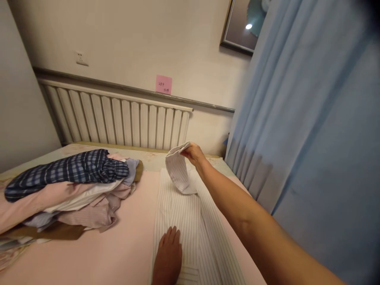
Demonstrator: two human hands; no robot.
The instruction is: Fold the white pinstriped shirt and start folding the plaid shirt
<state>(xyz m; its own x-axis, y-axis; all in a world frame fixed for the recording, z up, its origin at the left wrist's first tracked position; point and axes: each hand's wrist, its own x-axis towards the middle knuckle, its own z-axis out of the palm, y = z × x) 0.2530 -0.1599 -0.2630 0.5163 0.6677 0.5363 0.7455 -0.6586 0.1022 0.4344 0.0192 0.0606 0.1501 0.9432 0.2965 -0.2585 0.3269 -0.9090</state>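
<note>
A white shirt with thin dark stripes [181,213] lies lengthwise on the bed in front of me. My left hand [168,255] rests flat on its near part, fingers stretched out. Farther off, my right hand [192,152] pinches the edge of a raised striped end [177,168] of the shirt, which looks like a cuff. This end stands up off the bed and curves down to the rest of the cloth. Under the shirt is a pink sheet [124,245].
A heap of clothes lies at the left, with a dark blue plaid garment [74,168] on top and a pink one [53,196] below. Behind the bed are a white radiator [124,116] and a pink note [164,84]. A blue curtain [297,107] hangs at the right.
</note>
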